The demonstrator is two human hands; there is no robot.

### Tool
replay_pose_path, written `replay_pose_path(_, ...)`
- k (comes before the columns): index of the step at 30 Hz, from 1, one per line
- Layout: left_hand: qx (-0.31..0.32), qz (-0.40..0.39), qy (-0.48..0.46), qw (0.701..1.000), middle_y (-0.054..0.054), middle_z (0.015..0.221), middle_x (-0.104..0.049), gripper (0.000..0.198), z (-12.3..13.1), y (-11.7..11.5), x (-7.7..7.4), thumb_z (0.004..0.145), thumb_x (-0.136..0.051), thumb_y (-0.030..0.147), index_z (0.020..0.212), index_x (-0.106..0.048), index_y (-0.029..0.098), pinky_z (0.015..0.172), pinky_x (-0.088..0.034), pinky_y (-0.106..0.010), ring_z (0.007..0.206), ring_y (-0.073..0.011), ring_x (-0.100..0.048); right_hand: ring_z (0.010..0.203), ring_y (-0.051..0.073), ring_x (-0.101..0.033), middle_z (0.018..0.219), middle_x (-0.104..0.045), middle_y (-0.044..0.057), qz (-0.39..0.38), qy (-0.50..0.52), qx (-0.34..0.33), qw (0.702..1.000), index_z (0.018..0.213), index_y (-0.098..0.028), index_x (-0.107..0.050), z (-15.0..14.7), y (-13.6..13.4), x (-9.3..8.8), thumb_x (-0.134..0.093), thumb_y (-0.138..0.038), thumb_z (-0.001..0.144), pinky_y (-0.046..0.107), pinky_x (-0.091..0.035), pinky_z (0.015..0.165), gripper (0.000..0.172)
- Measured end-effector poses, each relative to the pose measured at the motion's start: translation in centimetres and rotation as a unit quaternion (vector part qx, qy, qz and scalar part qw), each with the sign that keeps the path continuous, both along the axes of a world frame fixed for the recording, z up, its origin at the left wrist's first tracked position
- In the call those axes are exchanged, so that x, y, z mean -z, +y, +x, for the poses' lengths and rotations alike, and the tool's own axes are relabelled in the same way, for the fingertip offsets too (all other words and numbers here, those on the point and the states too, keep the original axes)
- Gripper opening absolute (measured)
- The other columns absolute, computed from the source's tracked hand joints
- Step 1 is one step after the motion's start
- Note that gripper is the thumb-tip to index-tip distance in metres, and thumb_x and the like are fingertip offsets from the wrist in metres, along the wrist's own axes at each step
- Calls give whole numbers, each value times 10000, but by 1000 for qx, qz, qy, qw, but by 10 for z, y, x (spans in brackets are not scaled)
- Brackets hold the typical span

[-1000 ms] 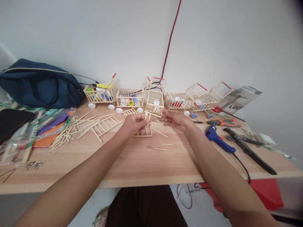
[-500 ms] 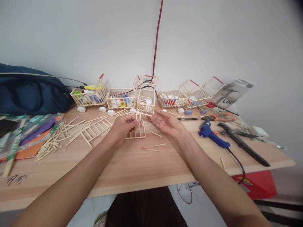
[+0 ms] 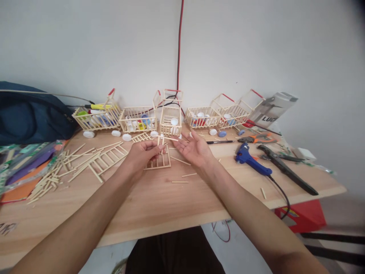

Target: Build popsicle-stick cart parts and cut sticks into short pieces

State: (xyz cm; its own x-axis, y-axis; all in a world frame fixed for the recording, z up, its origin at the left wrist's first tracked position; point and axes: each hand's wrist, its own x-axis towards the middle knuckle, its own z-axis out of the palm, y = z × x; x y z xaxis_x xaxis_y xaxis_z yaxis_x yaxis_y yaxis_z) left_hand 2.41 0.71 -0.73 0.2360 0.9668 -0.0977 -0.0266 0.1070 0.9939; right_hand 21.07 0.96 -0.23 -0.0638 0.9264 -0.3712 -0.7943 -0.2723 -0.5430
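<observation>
My left hand (image 3: pixel 145 154) is closed in a pinch on a few thin wooden sticks (image 3: pixel 168 138) joined crosswise, held up over the table. My right hand (image 3: pixel 195 150) lies open, palm up and fingers spread, its fingertips close to the right end of the cross stick; whether they touch it I cannot tell. Under my left hand a ladder-like stick frame (image 3: pixel 158 167) rests on the wood, partly hidden by the fingers. Loose sticks (image 3: pixel 180 182) lie just in front of both hands. Directly behind stands a small stick-built shopping cart (image 3: pixel 170 125) with a red handle.
More model carts (image 3: pixel 138 120) line the wall. At left lie a pile of sticks (image 3: pixel 47 186), another ladder frame (image 3: pixel 108 158) and a blue bag (image 3: pixel 34 114). A blue glue gun (image 3: pixel 252 160), orange-handled pliers (image 3: pixel 256 138) and a black-handled tool (image 3: pixel 288 171) lie at right.
The view has turned slightly to the right, so things on the table appear shifted left. My hands keep nearly the same pose, the left still pinching the sticks and the right still open.
</observation>
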Motion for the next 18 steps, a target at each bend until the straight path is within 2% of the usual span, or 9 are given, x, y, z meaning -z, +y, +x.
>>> replay_pose_path(4, -3, -4, 3, 1000, -19, 674, -651, 420, 0, 0, 0, 549, -850, 475, 708, -702, 116, 487, -323, -180, 501, -43, -439, 991, 233, -685, 962, -688, 175, 10, 11, -6, 1000, 915, -164, -545, -2, 0, 0, -343, -389, 997, 304, -600, 710, 314)
replay_pose_path(10, -9, -12, -1, 1000, -42, 745, -696, 431, 1, -2, -3, 538, -856, 470, 746, -714, 119, 507, -349, -178, 521, -45, -452, 956, 223, -695, 938, -707, 163, 19, 0, -10, 1000, 980, -167, -545, -1, 1, 3, -355, -360, 996, 316, -602, 711, 271)
replay_pose_path(18, -14, -19, -9, 1000, -35, 732, -692, 443, 1, -3, -7, 522, -864, 477, 740, -713, 122, 525, -361, -168, 546, -47, -467, 799, 178, -716, 844, -704, 86, 33, -123, -24, 992, 1011, -206, -498, 5, 0, 0, -376, -275, 991, 308, -590, 739, 142)
